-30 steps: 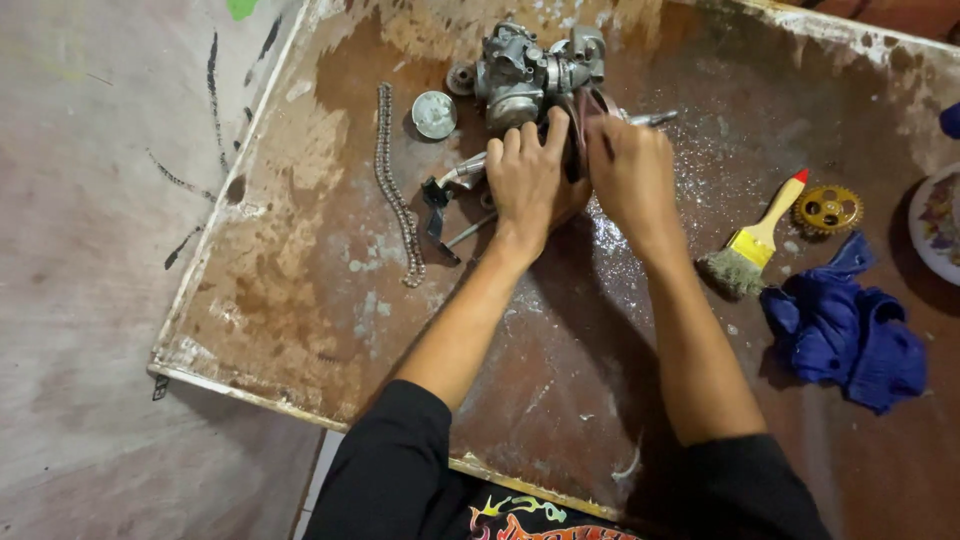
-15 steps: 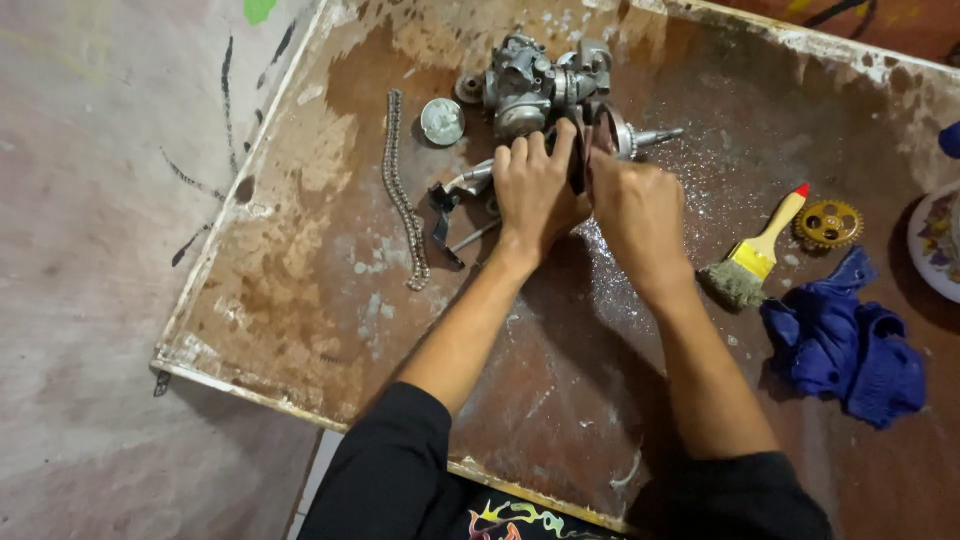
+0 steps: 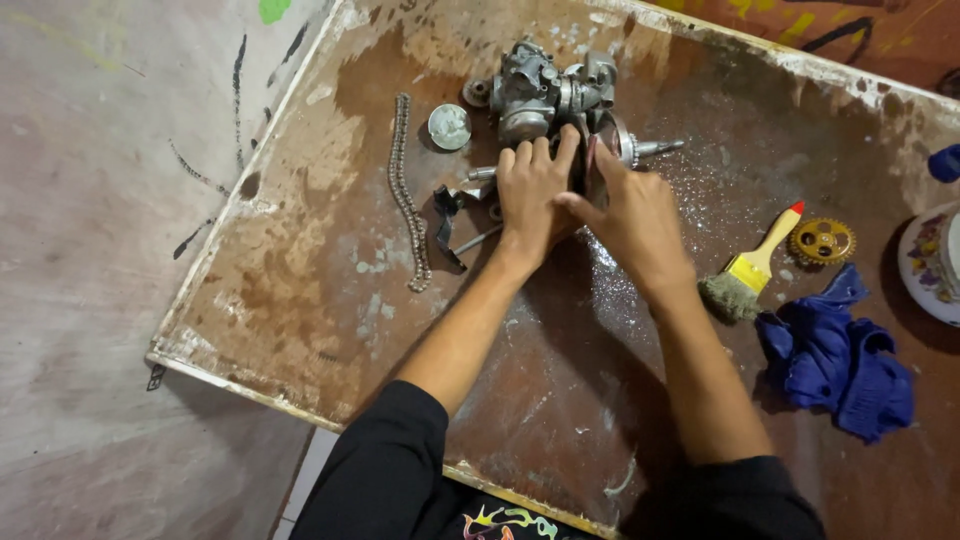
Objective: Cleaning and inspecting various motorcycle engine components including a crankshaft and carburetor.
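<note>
We note both hands together, clamped on the metal disc part (image 3: 598,165): left hand (image 3: 532,192) on its left face, right hand (image 3: 628,212) on its right. Its shaft (image 3: 660,149) points right; the grey engine block (image 3: 545,90) lies just beyond, touching.

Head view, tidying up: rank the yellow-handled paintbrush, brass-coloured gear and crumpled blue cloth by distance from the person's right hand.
1. Yellow-handled paintbrush, just right of the right hand.
2. Brass-coloured gear, beyond the brush's red tip.
3. Crumpled blue cloth, lower right; close to the gear's rank.
</note>
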